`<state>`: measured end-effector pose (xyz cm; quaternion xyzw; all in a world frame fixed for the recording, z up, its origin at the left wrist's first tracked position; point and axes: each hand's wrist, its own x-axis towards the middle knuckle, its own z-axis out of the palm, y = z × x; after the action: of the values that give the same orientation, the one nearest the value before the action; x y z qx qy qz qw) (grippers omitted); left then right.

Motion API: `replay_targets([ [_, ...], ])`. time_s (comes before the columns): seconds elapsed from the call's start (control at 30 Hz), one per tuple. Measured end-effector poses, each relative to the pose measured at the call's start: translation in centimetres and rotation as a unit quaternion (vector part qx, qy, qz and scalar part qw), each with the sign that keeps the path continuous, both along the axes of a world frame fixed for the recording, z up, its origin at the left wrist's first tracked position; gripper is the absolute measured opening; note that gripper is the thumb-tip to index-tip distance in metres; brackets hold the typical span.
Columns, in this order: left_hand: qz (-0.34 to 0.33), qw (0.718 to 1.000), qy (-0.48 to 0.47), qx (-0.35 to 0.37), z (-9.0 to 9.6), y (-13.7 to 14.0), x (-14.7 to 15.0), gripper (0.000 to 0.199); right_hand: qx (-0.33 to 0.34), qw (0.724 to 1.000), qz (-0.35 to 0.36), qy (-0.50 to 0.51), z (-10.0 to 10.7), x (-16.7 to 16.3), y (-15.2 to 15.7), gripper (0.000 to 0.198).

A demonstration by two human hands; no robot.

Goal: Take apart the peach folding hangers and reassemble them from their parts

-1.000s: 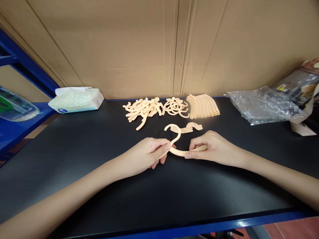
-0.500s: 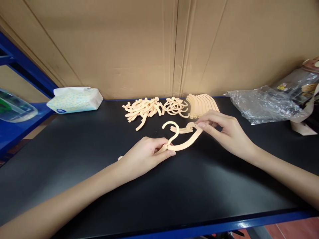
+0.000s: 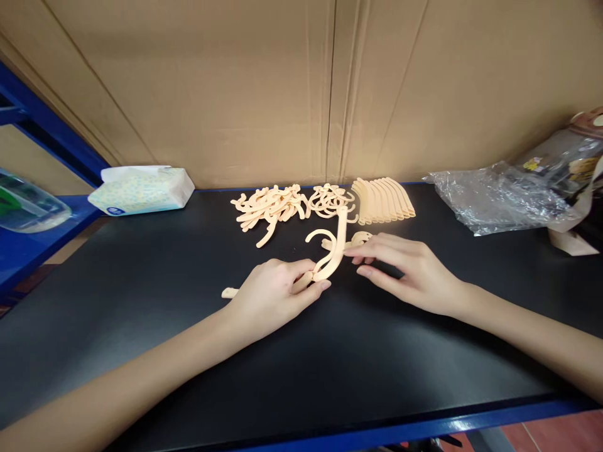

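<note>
**Hanger [image 3: 323,273] held at its joint, one limb [image 3: 342,235] upright**

The hanger was over the middle of the counter [image 3: 330,370]; whether it rested there could not be told. Its hook [image 3: 322,231] curled beside the upright limb; another limb ran beneath the left hand [image 3: 268,295], tip poking out. Left fingers grasped the hanger near the joint. The right hand [image 3: 414,270] was unclenched and gripped nothing; its forefinger tip met, or nearly met, the limb's edge, thumb apart.

Judgement: the joint wanted a firm pinch, and the limb light pressure in line with its pivot, since twisting might have strained the joint. Pressure nearer the limb's tip probably offered better leverage. Fingers were best kept clear of the gap between limb and hook.

Behind lay a pale piece [image 3: 357,239], then a pile [image 3: 276,204], loose hooks [image 3: 330,196] and a stack [image 3: 382,201].
</note>
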<state>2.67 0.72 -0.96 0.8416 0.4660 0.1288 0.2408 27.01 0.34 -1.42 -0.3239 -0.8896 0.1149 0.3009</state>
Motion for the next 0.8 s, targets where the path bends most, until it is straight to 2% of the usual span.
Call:
replay_targets([
  [0.3,-0.027,0.995,0.035,0.092,-0.52,-0.4,0.08,0.037,0.012,0.997,0.013,-0.077,-0.34,-0.58,-0.4,0.033],
  [0.47,-0.146,0.978,0.011,0.146,-0.96,-0.39,-0.38,0.026,0.011,0.997,0.019,-0.072,-0.32,-0.68,-0.37,0.026],
  [0.57,-0.204,0.963,0.001,0.174,-0.98,-0.36,-0.53,0.031,-0.001,0.998,0.014,-0.055,-0.33,-0.62,-0.35,0.02],
  [0.67,-0.245,0.951,-0.003,0.187,-0.84,-0.41,-0.5,0.034,-0.008,0.999,-0.012,-0.043,-0.37,-0.65,-0.44,0.014],
  [0.8,-0.262,0.939,0.01,0.223,-0.65,-0.49,-0.37,0.031,-0.043,0.997,-0.062,-0.036,-0.45,-0.81,-0.61,0.006],
])
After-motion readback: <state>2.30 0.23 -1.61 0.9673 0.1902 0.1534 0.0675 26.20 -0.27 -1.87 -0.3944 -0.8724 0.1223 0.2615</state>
